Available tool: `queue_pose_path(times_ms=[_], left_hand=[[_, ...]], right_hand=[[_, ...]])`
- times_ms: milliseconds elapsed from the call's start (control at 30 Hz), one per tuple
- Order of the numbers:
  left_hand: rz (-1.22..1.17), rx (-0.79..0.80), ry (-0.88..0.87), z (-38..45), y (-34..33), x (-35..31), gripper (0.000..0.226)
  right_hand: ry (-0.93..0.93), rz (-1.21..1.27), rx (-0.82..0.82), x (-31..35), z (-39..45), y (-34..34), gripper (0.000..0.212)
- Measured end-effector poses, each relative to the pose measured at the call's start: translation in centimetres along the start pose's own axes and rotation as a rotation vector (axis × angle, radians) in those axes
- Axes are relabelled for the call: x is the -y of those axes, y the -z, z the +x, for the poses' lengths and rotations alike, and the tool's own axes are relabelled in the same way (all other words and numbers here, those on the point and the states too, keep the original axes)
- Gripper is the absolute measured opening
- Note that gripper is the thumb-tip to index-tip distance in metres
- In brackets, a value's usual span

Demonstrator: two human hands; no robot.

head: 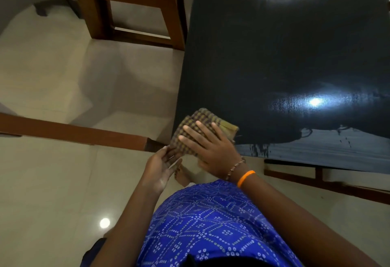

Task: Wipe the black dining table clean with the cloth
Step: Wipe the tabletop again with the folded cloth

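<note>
At table [274,56] near corner: right hand [211,146] flat, pressing cloth [196,127] — left hand [162,167] cupped open beneath edge, holding nothing. Wet streaks nearby; wiping seems partway done.

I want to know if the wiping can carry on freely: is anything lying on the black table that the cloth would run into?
Nothing visible does. The right hand presses the checked cloth flat at the near left corner of the black table, and the top shows only light reflections and wet streaks. The left hand waits cupped below the edge.
</note>
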State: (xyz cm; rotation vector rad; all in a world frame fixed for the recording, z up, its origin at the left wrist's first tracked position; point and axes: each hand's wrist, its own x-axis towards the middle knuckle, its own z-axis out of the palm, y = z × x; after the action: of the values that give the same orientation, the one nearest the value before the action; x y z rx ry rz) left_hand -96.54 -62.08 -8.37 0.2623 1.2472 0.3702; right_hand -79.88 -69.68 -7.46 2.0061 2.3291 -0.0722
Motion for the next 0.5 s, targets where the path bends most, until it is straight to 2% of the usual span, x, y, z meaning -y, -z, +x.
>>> queue_pose_path(times_ms=[167,267,400,500], left_hand=[[0.171,0.004,-0.017,-0.1,-0.3,0.1,0.026],[0.24,0.032,-0.007,-0.3,-0.7,0.0,0.028],[0.3,0.071,0.037,-0.6,-1.7,0.5,0.031],[0.374,0.116,0.099,-0.7,-2.9,1.5,0.033]], right_hand=[[-0.081,-0.112,-0.023,-6.4,-8.2,-1.1,0.069],[-0.211,-0.106,-0.015,-8.4,-11.8,-1.0,0.065],[-0.568,0.056,-0.024,-3.9,-10.6,-0.8,0.067],[-0.605,0.148,-0.004,0.0,-6.2,-0.2,0.068]])
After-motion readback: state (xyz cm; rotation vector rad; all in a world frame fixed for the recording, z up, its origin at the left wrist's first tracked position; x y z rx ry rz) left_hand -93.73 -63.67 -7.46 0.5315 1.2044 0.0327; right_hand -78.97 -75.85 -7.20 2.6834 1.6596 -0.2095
